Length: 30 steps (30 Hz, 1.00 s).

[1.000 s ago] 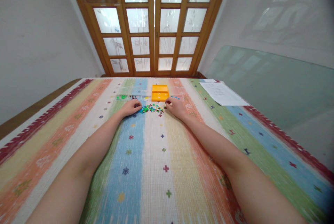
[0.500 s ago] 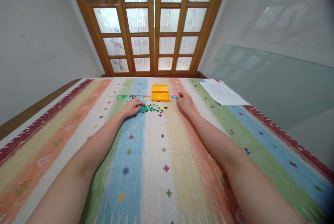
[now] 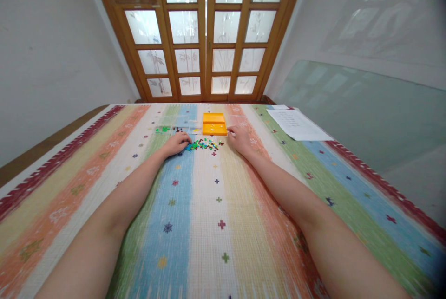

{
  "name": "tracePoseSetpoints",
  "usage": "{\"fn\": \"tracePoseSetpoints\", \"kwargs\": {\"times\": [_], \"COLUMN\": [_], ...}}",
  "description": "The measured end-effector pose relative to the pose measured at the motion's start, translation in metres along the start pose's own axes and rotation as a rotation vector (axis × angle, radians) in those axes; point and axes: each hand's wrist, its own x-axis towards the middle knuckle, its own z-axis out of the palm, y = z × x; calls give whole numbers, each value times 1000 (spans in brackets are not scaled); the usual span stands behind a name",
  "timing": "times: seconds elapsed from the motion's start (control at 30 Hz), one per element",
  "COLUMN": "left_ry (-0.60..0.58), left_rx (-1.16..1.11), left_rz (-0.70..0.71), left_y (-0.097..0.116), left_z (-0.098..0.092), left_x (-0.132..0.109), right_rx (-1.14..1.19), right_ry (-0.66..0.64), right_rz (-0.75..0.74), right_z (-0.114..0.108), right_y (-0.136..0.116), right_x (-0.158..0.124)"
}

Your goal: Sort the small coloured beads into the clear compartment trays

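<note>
A small heap of tiny coloured pieces [image 3: 205, 145], green, blue, yellow and dark red, lies loose on the striped tablecloth. At its left end rests my left hand [image 3: 176, 144], fingers loosely bent and slightly apart, fingertips by the blue and green pieces; no held piece shows. My right hand [image 3: 241, 138] is just right of the heap, beside the orange box [image 3: 215, 133]. Its thumb and forefinger look apart, with nothing visible between them. The orange box stands with its lid up, a few white pieces inside.
Left of the orange box, a clear compartment box [image 3: 170, 122] holds green pieces [image 3: 162, 129], dark red pieces [image 3: 179, 129] and yellow pieces [image 3: 195, 130]. Another clear lid [image 3: 236, 120] is partly behind my right hand. Printed paper sheets [image 3: 296, 123] lie at the far right.
My right hand has moved left and slightly nearer, from above the blue pieces to beside the orange box, now covering them. My left hand has barely shifted.
</note>
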Motion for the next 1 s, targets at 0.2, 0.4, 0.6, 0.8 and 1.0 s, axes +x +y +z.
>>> {"fn": "tracePoseSetpoints", "kwargs": {"times": [0.2,0.4,0.6,0.8,1.0], "left_ry": [1,5,26,100,187], "left_rx": [12,16,14,74,152], "left_rz": [-7,-27,-47,-165,-336], "left_y": [5,7,5,4,-5], "left_z": [-2,-2,2,6,4], "left_x": [0,1,3,2,-1], "right_rx": [-11,-52,-64,-3,-18], "right_ry": [-28,-61,-140,-261,-345], "right_rz": [-52,-83,-202,-387,-530], "right_z": [-1,-3,-6,2,23], "right_y": [-1,-6,-26,-63,-99], "right_x": [0,0,-4,-12,-12]}}
